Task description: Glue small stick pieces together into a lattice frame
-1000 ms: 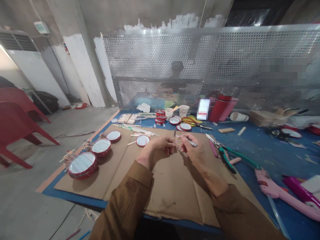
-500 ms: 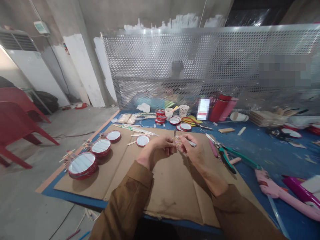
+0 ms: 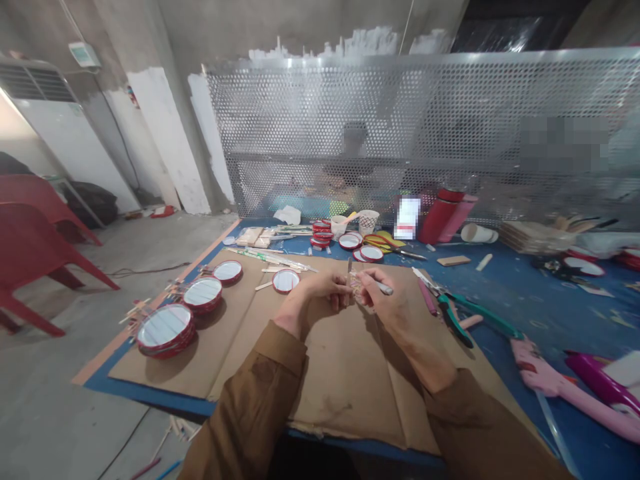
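Note:
Over the middle of the cardboard sheet (image 3: 345, 373), my two hands are close together. My left hand (image 3: 327, 288) is closed, its fingertips pinching a small, light, patterned piece (image 3: 355, 285) too small to make out well. A thin dark strip (image 3: 349, 265) stands upright at those fingertips; what it belongs to is unclear. My right hand (image 3: 383, 293) is closed around a slim tool with a grey, pen-like handle (image 3: 385, 288), its tip hidden against the piece. Left of my hands lies a round red-rimmed disc (image 3: 286, 281) with a pale face, beside some wooden sticks (image 3: 263, 285).
Round red-rimmed pieces with sticks (image 3: 165, 330) line the left edge. Pliers with green handles (image 3: 455, 320), a pink glue gun (image 3: 530, 367) and a purple object (image 3: 600, 380) lie right. Cups (image 3: 369, 221), scissors (image 3: 383, 241) and a red bottle (image 3: 440, 217) stand behind, before a perforated metal panel (image 3: 300, 120).

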The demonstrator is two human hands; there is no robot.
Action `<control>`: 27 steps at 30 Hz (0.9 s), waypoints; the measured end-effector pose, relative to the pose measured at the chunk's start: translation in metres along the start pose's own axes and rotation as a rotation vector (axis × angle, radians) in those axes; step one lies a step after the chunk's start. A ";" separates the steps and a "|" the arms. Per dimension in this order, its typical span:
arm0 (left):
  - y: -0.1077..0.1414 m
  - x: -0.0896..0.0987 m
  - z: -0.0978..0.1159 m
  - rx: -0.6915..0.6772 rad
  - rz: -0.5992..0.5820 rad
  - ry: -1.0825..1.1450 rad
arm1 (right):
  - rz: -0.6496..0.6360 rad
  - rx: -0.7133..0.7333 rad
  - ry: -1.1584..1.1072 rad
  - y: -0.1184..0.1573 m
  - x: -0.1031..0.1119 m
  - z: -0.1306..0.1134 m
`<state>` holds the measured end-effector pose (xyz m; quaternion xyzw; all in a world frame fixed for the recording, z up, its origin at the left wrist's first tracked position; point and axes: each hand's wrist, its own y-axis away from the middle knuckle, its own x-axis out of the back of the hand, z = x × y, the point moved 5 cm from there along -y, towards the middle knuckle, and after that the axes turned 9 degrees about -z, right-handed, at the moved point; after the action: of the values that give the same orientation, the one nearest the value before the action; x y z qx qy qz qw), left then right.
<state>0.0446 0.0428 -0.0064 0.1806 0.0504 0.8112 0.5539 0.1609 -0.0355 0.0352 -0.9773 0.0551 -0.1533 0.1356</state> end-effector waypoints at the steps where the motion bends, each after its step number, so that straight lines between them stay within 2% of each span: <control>1: 0.001 0.000 0.001 0.003 0.004 0.001 | -0.003 0.001 -0.001 0.000 0.000 0.001; 16: -0.003 0.000 -0.001 -0.014 -0.005 0.006 | 0.012 -0.005 0.011 0.001 0.001 -0.005; 27: -0.001 -0.001 0.001 0.045 0.031 0.013 | 0.039 0.001 0.026 0.000 0.002 -0.001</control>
<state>0.0458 0.0422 -0.0054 0.1887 0.0692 0.8196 0.5366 0.1624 -0.0365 0.0369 -0.9739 0.0757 -0.1634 0.1385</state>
